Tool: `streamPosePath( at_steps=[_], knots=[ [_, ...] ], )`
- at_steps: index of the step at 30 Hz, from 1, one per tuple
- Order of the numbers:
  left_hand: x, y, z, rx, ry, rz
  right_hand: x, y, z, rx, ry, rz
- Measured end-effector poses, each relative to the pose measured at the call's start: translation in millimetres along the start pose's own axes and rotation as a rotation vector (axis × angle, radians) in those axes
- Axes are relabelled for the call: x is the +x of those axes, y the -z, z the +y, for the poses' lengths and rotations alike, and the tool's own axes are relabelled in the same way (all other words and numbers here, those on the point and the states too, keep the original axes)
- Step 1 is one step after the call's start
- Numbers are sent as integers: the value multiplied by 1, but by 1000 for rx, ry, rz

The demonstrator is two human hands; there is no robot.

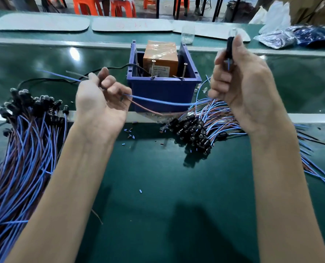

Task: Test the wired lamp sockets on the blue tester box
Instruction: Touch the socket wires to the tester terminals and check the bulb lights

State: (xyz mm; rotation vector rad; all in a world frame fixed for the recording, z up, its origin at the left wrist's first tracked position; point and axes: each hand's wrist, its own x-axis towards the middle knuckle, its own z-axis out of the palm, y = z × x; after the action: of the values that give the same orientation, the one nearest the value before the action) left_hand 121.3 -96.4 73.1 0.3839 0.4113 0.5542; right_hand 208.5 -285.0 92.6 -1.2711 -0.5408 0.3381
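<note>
The blue tester box point(163, 90) stands at the middle of the green bench, with an orange block point(160, 57) inside and two upright screws on its front rim. Raised to the right of the box, my right hand point(241, 88) grips a black lamp socket point(230, 48) with a clear bulb on top. Its blue wire point(167, 102) and brown wire run leftward in front of the box to my left hand point(101, 105), which pinches them, the wire ends sticking out to the left.
A big pile of wired sockets point(25, 130) lies at the left. A second pile point(205, 130) lies right of centre, under my right hand. A black cable point(49, 80) runs from the box leftward. Plastic bags point(283, 37) and pale trays point(38, 21) sit at the back.
</note>
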Motion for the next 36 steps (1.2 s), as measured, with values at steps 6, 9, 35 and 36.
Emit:
streamPosePath(
  at_steps=[6,9,35,36],
  knots=[
    [-2,3,-19,722,36,-253,1,-1,12,-285,8,94],
    [-9,0,-31,1076,80,-432,3,-4,17,-265,-26,141],
    [-4,11,-36,1408,-168,-546,7,5,20,-305,-32,151],
    [-4,11,-35,1396,-182,-542,7,5,21,-330,-26,157]
  ],
)
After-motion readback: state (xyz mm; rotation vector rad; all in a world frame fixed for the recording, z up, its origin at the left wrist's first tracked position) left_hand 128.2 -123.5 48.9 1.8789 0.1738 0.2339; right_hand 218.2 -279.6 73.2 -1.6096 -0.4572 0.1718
